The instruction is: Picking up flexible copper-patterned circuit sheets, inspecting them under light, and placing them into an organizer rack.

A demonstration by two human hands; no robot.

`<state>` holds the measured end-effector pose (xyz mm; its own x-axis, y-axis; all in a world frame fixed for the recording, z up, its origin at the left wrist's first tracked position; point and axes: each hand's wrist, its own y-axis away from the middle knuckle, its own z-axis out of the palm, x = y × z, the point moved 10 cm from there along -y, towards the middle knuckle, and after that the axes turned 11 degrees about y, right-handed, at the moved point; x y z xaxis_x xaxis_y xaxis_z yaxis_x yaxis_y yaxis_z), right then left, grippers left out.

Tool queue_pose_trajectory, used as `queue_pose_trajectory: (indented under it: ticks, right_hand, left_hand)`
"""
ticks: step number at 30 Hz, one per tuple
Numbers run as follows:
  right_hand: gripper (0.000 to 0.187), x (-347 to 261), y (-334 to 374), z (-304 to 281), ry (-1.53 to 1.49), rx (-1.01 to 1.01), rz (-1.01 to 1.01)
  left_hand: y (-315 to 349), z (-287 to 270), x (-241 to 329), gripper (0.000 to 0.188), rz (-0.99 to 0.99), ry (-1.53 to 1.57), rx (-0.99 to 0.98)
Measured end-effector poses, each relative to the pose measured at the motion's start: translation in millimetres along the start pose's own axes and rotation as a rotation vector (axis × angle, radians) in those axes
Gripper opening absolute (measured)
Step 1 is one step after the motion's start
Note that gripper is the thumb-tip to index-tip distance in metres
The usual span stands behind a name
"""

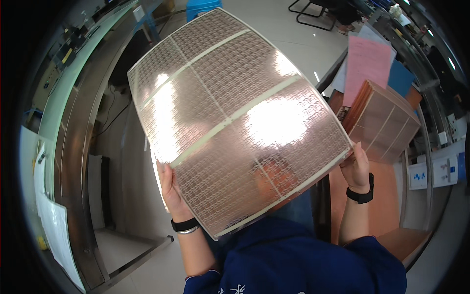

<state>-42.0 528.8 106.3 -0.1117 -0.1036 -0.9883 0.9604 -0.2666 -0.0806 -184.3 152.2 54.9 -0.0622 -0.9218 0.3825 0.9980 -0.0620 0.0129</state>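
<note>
A large copper-coloured circuit-board panel (215, 147), patterned in fine rows and crossed by pale strips, is held up in front of me at a tilt. Bright light glares off its shiny face. My left hand (172, 193) grips its left edge near the lower corner. On the opposite side, my right hand (356, 169) holds the lower right corner, with the thumb along the edge. Part of each hand's fingers is hidden behind the panel.
A stack of similar copper panels (387, 120) stands to my right, with a pink sheet (367, 66) and a blue sheet (401, 77) behind it. Along the left runs a metal-edged workbench (73, 142). A blue stool (203, 7) and a black chair (313, 12) are farther off.
</note>
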Motion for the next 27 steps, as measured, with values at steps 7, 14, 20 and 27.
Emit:
queue_pose_trajectory:
  ticks: [7,14,20,27]
  right_hand:
    - [0.057,-2.6,5.2,1.5,0.131,0.017,0.039]
    - [0.066,0.1,8.8,-10.1,0.096,-0.027,-0.052]
    - [0.061,-7.9,-9.1,6.5,-0.212,-0.194,0.069]
    - [0.055,-19.0,-35.4,13.4,-0.171,-0.079,0.007]
  left_hand:
    - [-2.1,-4.9,3.1,0.039,-0.021,-0.002,-0.077]
    - [0.2,-12.2,9.5,0.039,-0.033,-0.048,-0.052]
    - [-0.3,5.1,5.4,0.04,-0.043,-0.128,-0.138]
    - [10.8,61.5,-21.2,0.048,-0.162,-0.074,-0.211]
